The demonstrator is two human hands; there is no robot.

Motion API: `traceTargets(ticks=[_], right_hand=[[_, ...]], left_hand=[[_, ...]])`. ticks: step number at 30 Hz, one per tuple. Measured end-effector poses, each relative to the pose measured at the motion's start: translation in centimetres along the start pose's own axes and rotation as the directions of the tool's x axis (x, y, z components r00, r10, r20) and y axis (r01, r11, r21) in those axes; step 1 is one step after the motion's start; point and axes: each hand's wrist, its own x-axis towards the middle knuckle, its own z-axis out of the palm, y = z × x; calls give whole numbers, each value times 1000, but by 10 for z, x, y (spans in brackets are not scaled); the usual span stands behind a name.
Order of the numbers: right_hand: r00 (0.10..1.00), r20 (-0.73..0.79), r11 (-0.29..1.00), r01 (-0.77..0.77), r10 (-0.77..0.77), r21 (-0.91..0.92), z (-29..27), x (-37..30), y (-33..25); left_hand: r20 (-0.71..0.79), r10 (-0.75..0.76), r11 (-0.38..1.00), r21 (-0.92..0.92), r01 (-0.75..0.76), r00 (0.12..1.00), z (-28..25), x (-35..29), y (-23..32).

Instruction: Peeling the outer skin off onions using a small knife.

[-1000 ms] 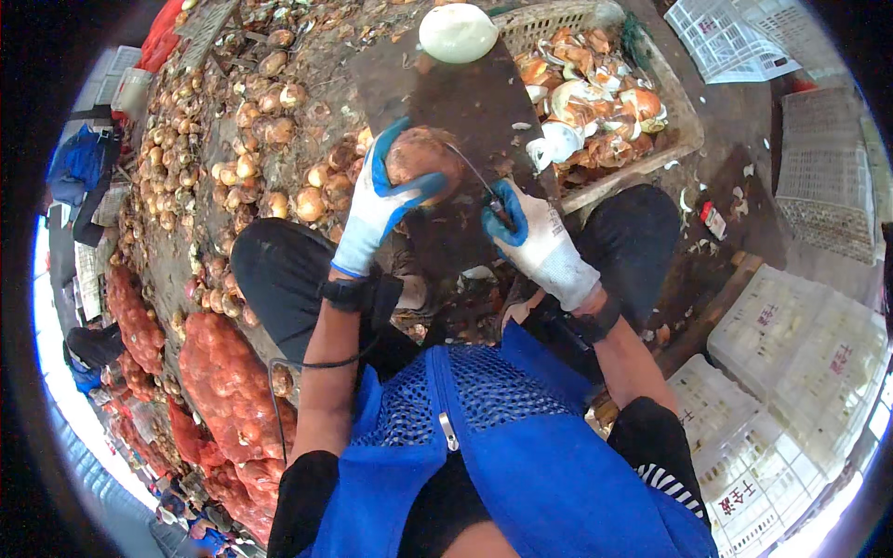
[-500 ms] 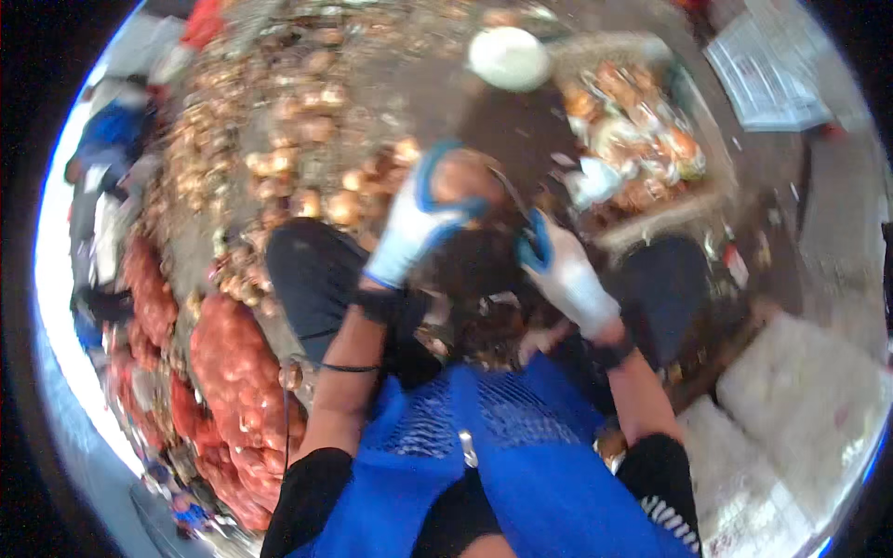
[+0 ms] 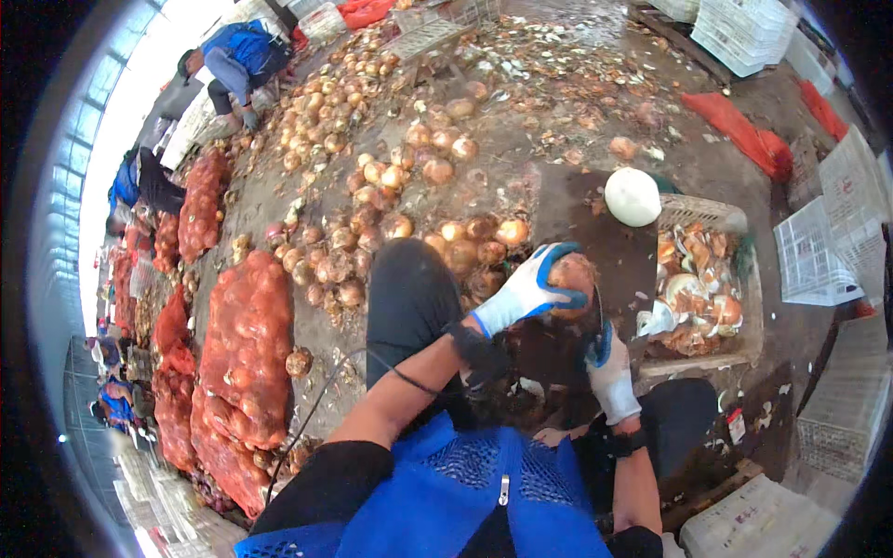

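I count one brown onion in the left hand, one knife in the right hand. Beyond them sits one round white object; rightward, one crate.

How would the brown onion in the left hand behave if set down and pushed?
The brown onion is rounded, so it would probably roll. Its outer skin may flake, judging by the peelings in the crate. It looks plump, suggesting a firm body.

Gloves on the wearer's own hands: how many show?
2, both in view: one on the left hand, gripping a brown onion; one on the right hand, holding a thin-bladed knife.
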Motion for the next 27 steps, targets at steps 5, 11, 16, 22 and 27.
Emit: traceTargets(ticks=[5, 11, 16, 22, 27], right_hand=[[990, 11, 976, -137, 141, -170, -12, -7, -28], [991, 13, 962, -129, 136, -242, -5, 5, -40], [973, 30, 949, -217, 230, -230, -12, 4, -33], [963, 97, 955, -230, 251, -190, -10, 12, -35], [993, -16, 963, -115, 114, -243, 9, 33, -17]], left_hand=[[89, -28, 992, -123, 38, 996, -4, -3, 1], [23, -119, 989, -83, 121, 993, -7, -2, 8], [-156, 183, 948, 290, -133, 971, 29, -21, 19], [-95, 149, 945, 307, -113, 984, 17, -7, 13], [-22, 18, 988, 154, -14, 1000, 0, 18, -7]])
